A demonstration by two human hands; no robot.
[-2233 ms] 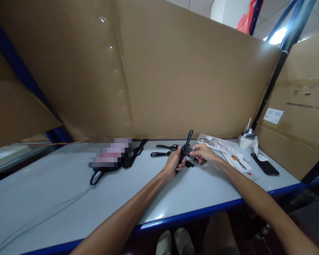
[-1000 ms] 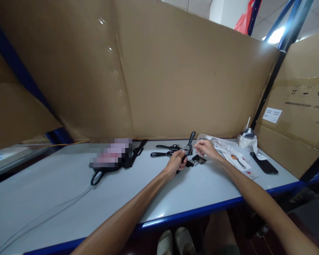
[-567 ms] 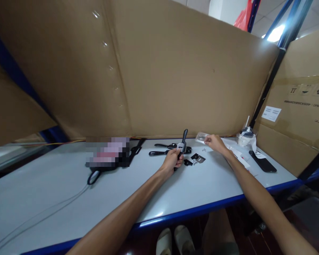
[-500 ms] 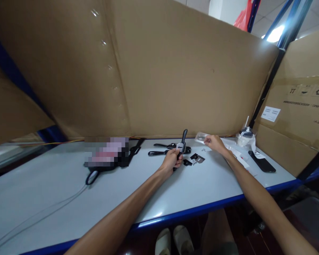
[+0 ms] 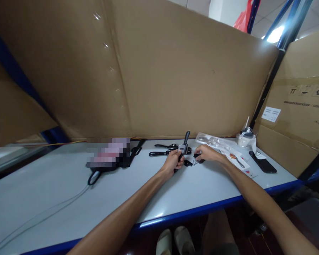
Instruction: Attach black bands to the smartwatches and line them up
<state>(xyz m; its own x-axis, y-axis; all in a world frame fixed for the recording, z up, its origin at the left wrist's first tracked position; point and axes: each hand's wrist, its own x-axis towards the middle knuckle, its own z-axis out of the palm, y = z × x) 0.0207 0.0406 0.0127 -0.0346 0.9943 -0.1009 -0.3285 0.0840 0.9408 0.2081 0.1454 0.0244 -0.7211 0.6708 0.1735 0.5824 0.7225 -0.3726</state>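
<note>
- Around the lower end of a black handle (image 5: 185, 142) the left hand (image 5: 172, 163) is closed; the handle stands almost upright above the fist, over the table (image 5: 69, 191).
- Just right of this grip, the right hand (image 5: 207, 153) is low, with fingers bent on a small black part (image 5: 198, 157); whether it pinches or only touches it, I cannot tell.
- Between both hands lies another small part (image 5: 187, 163).
- Behind the left hand lie two more handles (image 5: 161, 153); behind the right hand, a clear bag (image 5: 214, 141).
</note>
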